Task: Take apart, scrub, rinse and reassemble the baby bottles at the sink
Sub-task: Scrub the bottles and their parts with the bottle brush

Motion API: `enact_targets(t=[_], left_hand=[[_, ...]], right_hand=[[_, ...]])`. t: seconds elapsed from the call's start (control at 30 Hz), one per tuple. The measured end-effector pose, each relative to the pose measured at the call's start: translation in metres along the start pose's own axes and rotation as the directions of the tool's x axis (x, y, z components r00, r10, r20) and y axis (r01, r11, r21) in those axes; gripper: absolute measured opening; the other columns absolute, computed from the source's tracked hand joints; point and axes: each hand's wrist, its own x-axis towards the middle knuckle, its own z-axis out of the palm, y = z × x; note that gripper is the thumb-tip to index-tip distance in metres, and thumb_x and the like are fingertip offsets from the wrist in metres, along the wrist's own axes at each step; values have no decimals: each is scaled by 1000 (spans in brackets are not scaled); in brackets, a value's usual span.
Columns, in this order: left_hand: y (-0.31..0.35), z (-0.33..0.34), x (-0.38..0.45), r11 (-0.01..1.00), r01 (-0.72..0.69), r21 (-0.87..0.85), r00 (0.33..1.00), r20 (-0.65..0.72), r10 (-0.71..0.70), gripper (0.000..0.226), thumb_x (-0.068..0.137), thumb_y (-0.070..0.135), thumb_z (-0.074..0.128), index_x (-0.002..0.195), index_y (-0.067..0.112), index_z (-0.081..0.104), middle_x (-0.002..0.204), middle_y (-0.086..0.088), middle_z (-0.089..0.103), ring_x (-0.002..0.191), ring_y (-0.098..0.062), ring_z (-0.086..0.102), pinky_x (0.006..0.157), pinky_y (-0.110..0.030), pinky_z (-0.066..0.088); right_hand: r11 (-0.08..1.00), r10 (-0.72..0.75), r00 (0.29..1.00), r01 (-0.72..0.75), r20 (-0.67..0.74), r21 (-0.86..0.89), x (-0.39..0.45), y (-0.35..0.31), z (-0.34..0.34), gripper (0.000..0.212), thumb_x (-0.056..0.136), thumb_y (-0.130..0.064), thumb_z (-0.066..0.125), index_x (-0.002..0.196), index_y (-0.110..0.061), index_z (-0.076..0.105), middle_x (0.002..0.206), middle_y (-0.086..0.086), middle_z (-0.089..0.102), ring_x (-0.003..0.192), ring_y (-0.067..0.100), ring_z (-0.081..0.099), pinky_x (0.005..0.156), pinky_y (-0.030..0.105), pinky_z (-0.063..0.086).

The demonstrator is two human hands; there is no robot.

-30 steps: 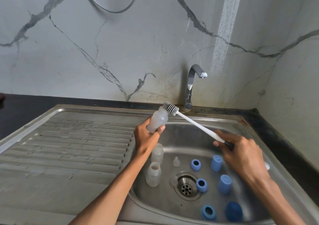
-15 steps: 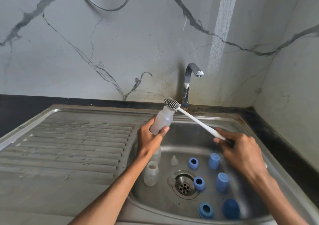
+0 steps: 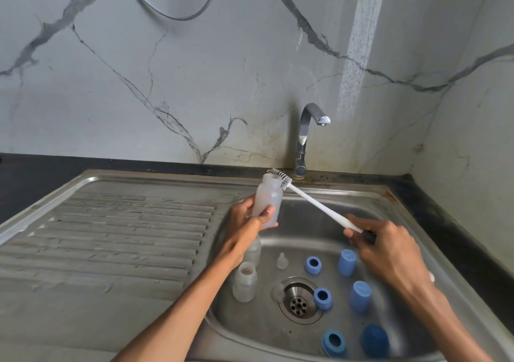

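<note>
We see a frosted bottle held upright over the basin, the brush bristles at its open mouth; two more bottles, a clear teat and blue rings and caps lie around the drain

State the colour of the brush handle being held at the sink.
White, on the brush handle; the head view shows it best.
</note>
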Motion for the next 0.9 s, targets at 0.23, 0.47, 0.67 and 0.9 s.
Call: enact_targets(t=[0.23,0.47,0.67,0.9], left_hand=[[8,3,-2,997,-74,21,997,0,74,38,78,19,73,115,27,68,107,-8,75,94,-31,73,79,-39,62],[12,-11,6,910,94,-404,988,-77,-136,31,98,14,59,124,-3,61,120,-27,64,108,-40,67,88,-46,59],[17,3,-2,893,226,-388,974,70,-216,23,91,7,65,112,-3,64,123,-28,64,114,-38,64,84,-40,60],[23,-33,14,762,122,-636,958,-127,-259,19,95,15,61,109,1,62,119,-25,62,104,-31,64,80,-37,60]], right_hand=[[1000,-25,1000,25,3,11,0,-1,0,41,91,-39,67,132,-35,62,78,-2,69,63,14,64,59,32,52],[999,-52,998,53,26,-5,-1,0,1,39,92,-39,66,130,-37,63,77,-8,64,62,10,58,54,23,40],[986,-109,991,99,75,134,-3,-1,12,41,91,-36,68,132,-33,62,77,-12,70,65,5,63,61,19,48],[972,-208,960,181,186,153,-5,0,10,39,91,-31,70,130,-28,65,64,-13,65,52,1,54,52,14,42]])
